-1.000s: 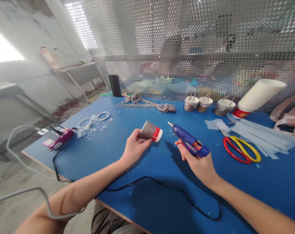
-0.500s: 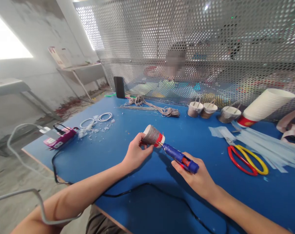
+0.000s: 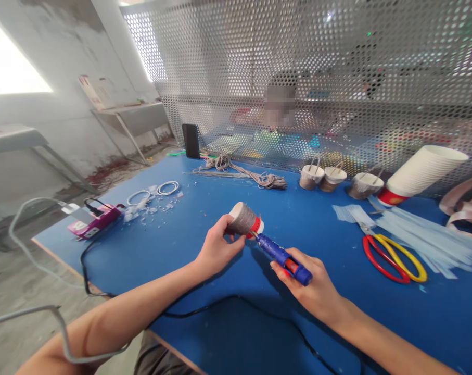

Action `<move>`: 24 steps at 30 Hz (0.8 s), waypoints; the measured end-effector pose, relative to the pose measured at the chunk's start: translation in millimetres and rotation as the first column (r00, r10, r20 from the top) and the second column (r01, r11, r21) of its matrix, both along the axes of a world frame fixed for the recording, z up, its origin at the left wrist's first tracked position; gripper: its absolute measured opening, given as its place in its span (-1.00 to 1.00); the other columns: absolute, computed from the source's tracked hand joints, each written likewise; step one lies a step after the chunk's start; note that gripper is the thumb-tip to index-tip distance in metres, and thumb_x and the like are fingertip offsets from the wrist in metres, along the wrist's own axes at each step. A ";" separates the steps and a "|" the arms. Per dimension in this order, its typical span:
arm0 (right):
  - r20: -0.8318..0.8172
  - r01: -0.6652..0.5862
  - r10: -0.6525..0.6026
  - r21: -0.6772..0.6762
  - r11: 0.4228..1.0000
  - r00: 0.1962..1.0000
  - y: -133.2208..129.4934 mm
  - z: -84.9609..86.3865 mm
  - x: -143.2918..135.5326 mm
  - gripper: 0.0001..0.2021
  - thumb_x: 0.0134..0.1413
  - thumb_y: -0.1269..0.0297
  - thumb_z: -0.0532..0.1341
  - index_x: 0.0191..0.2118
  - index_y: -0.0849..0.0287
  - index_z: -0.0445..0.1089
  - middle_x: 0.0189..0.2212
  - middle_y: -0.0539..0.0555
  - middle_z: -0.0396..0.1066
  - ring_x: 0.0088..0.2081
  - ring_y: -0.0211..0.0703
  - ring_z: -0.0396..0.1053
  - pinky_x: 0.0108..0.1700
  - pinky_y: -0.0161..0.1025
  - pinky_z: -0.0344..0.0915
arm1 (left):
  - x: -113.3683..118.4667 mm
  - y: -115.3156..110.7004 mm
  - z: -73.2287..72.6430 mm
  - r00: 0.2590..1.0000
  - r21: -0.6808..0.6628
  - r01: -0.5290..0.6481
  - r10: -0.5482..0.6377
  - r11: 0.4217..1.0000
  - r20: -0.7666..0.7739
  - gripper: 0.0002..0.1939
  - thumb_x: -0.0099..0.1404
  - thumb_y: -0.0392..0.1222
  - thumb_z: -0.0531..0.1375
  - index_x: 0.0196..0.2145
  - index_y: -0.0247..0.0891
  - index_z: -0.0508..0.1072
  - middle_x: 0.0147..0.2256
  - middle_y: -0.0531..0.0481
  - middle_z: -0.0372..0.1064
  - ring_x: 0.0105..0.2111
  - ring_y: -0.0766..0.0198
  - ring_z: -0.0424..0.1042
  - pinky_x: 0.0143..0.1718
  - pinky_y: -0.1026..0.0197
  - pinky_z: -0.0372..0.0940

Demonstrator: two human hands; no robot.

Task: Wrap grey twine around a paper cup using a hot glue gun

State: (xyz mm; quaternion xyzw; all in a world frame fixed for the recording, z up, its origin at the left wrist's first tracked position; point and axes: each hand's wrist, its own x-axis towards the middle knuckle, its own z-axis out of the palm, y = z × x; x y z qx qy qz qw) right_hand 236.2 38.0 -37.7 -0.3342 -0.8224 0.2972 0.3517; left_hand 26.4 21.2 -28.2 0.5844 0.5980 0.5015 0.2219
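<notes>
A paper cup (image 3: 242,219), partly wrapped in grey-brown cord with a red band showing, lies tilted in my left hand (image 3: 216,241), whose fingers and thumb grip its base side. My right hand (image 3: 311,276) is closed round a blue glue gun (image 3: 283,257). The gun's nozzle points up and left and meets the cup at the red band. Bundles of grey-brown cord (image 3: 272,180) lie behind the cup on the blue table (image 3: 181,260).
Cord-wrapped cups (image 3: 310,177), stacked paper cups (image 3: 423,174), scissors (image 3: 392,258) and translucent strips (image 3: 431,234) are at the right. A purple power strip (image 3: 94,221), white rings (image 3: 167,188) and scraps lie left. A phone (image 3: 191,140) leans on the perforated screen (image 3: 228,67); a person is behind it.
My right hand and the glue gun have shifted slightly left and down, the nozzle moving along the cup's red band. My left hand still holds the cup in nearly the same place.
</notes>
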 end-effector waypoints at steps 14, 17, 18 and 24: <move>0.023 -0.021 0.019 0.089 0.996 1.000 -0.5 4.7 -0.8 -0.88 0.12 0.24 0.13 -0.40 0.13 0.26 -0.56 0.01 0.43 -0.57 -0.22 0.39 -0.49 -0.33 0.27 | -1.2 0.6 -2.5 0.999 0.022 0.018 -0.018 1.000 -0.029 -0.87 0.05 -0.34 0.16 -0.40 -0.23 0.26 -0.48 0.14 0.22 -0.51 0.40 0.18 -0.44 0.33 0.18; 0.013 -0.013 0.012 0.044 0.999 1.000 1.4 3.7 0.8 -0.91 0.11 0.27 0.15 -0.39 0.12 0.26 -0.55 -0.01 0.44 -0.56 -0.25 0.38 -0.47 -0.35 0.28 | -1.5 0.8 -1.9 0.999 0.017 0.016 -0.015 1.000 -0.030 -0.86 0.04 -0.35 0.16 -0.41 -0.23 0.26 -0.48 0.14 0.21 -0.51 0.41 0.18 -0.45 0.34 0.18; 0.002 -0.007 0.007 0.035 0.999 1.000 1.9 2.8 1.6 -0.91 0.11 0.28 0.16 -0.40 0.12 0.26 -0.56 -0.02 0.43 -0.57 -0.27 0.37 -0.47 -0.36 0.27 | -1.6 0.8 -1.7 0.999 0.012 0.014 -0.014 1.000 -0.034 -0.86 0.03 -0.35 0.16 -0.41 -0.23 0.26 -0.49 0.15 0.20 -0.51 0.41 0.17 -0.45 0.34 0.18; 0.000 -0.027 0.027 0.048 0.998 1.000 -0.2 -0.7 2.3 -0.90 0.11 0.26 0.15 -0.39 0.13 0.27 -0.56 -0.03 0.42 -0.57 -0.28 0.35 -0.47 -0.37 0.25 | -3.6 1.0 -3.2 0.999 0.000 0.036 -0.036 0.999 -0.034 -0.86 0.03 -0.33 0.15 -0.41 -0.23 0.25 -0.49 0.15 0.20 -0.50 0.40 0.19 -0.44 0.33 0.18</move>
